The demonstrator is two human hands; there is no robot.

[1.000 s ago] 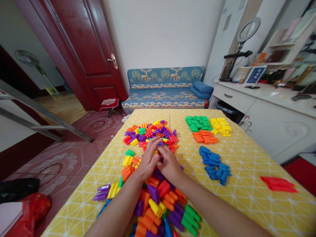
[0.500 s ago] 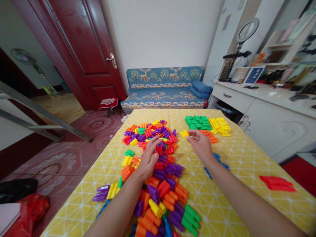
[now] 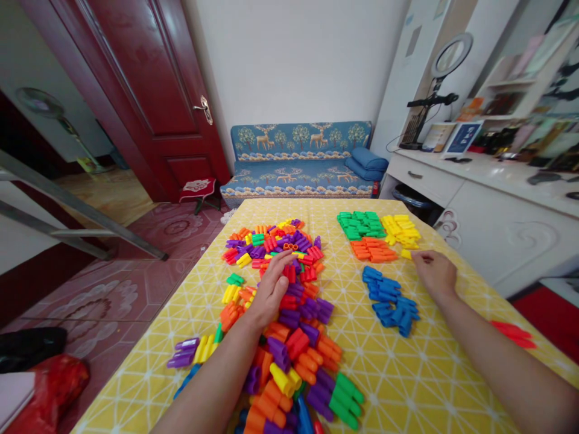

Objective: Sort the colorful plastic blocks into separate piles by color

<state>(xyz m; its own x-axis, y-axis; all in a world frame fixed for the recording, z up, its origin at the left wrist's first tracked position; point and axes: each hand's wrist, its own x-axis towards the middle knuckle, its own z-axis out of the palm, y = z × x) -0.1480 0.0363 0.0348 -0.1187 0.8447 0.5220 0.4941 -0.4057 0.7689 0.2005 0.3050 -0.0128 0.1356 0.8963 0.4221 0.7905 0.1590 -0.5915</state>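
Observation:
A long heap of mixed plastic blocks point(image 3: 289, 313) in several colours runs down the middle of the yellow tablecloth point(image 3: 429, 374). My left hand point(image 3: 271, 286) lies on the heap with fingers stretched forward, holding nothing that shows. My right hand point(image 3: 434, 271) reaches to the right, pinching a yellow block point(image 3: 406, 254) at the near edge of the sorted yellow pile point(image 3: 401, 231). Sorted green point(image 3: 360, 224), orange point(image 3: 373, 250) and blue point(image 3: 389, 299) piles lie near it. A small red pile point(image 3: 513, 334) sits by my right forearm.
A blue patterned sofa point(image 3: 301, 160) stands beyond the table, with a dark red door point(image 3: 149, 90) to its left. A white cabinet point(image 3: 488, 199) with a ring light point(image 3: 450, 57) runs along the right. A red bag point(image 3: 52, 386) lies on the floor at lower left.
My right hand left the mixed heap with a yellow block and carried it right, past the orange pile, to the yellow pile. My left hand stayed on the heap.

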